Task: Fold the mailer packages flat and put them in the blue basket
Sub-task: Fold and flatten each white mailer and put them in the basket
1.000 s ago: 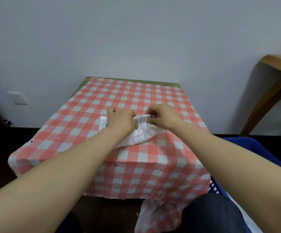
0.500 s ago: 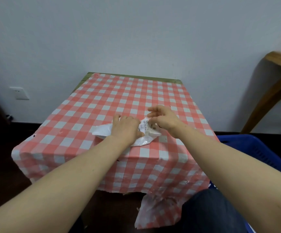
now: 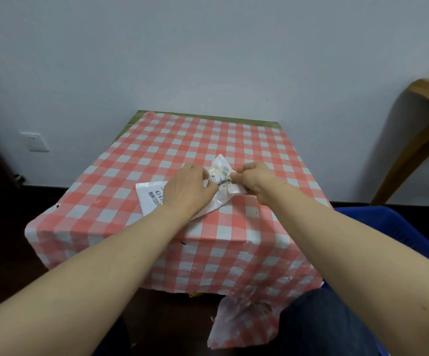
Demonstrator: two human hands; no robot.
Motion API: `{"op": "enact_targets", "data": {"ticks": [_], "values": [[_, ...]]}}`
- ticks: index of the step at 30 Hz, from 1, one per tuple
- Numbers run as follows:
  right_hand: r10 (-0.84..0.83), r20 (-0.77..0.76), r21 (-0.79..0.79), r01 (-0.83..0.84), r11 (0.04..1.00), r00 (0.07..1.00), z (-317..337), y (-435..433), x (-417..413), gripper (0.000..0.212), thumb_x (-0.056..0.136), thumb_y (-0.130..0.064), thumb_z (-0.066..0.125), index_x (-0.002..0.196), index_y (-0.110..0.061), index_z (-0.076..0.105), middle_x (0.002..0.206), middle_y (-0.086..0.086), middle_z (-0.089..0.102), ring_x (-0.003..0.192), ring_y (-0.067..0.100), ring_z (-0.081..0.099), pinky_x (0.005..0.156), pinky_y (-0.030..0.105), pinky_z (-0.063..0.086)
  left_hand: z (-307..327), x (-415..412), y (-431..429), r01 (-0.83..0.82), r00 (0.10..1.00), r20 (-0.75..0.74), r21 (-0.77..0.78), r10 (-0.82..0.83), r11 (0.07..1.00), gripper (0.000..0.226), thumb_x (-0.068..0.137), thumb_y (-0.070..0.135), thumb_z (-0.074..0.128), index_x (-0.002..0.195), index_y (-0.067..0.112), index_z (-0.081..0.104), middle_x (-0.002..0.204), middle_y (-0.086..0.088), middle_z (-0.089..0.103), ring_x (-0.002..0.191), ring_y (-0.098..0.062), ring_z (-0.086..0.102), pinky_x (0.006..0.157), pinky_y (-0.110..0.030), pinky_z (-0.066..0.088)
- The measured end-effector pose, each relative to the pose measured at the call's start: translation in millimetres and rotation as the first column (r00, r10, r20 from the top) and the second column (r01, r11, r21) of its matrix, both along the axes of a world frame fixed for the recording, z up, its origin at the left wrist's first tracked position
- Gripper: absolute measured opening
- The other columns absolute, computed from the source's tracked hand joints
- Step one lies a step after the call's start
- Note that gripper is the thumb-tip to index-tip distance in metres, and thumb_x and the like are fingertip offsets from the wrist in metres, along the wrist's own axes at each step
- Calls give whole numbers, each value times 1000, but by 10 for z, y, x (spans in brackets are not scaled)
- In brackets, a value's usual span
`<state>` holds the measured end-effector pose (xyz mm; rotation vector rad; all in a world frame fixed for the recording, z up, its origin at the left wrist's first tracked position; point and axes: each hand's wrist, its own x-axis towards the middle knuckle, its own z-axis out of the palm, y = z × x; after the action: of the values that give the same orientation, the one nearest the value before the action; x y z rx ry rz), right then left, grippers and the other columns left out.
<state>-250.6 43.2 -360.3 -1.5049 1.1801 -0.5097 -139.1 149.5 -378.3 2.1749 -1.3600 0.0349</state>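
On the checked counter [image 3: 157, 150], near its front edge, the white mailer package [image 3: 151, 199] lies crumpled, its long axis running from about 8 o'clock up to 2 o'clock. The left hand [image 3: 189, 187] presses down on its middle, fingers curled over the plastic. The right hand [image 3: 253, 179] pinches the raised, labelled end at the 2 o'clock side. The blue basket [image 3: 377, 222] sits off the counter at 4 o'clock, nearer the right hand, so that hand is better placed to carry the folded mailer across.
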Motion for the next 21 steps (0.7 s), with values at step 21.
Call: {"op": "enact_targets", "data": {"ticks": [21], "values": [[11, 350, 52, -31, 998, 937, 186, 46, 75, 31, 77, 15, 66, 105, 5, 56, 95, 19, 67, 82, 33, 68, 74, 44, 58, 471, 308, -39, -173, 645, -764, -123, 18, 977, 13, 89, 21, 63, 93, 8, 64, 92, -9, 66, 82, -23, 64, 81, -38, 55]]}}
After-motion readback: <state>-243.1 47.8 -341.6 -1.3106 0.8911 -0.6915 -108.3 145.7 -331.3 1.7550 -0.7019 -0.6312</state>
